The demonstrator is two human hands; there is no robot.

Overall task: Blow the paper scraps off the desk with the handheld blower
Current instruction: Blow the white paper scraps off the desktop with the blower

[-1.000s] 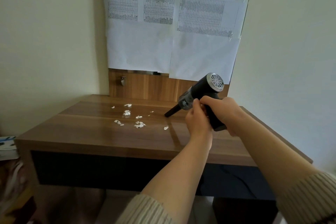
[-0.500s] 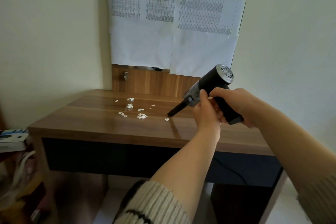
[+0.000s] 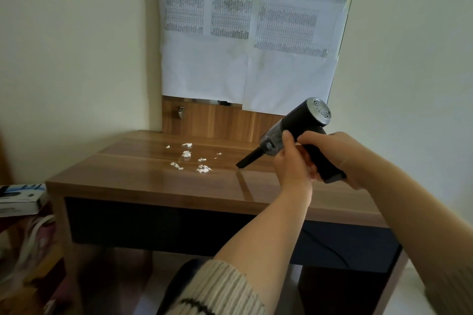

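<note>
1. While my right hand (image 3: 340, 158) grips the blower (image 3: 299, 135) handle and my left hand (image 3: 291, 163) holds its body, the nozzle points toward ten o'clock.
2. The paper scraps (image 3: 190, 158) lie mid-bench (image 3: 128, 181), near the tip.
3. I think I should keep the nozzle low and sweep slowly.
4. The wall sheets (image 3: 256, 20) are too blurry to read.

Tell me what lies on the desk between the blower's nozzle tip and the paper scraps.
Nothing: in the head view, only bare glossy wood separates the nozzle tip from the nearest paper scraps.
</note>
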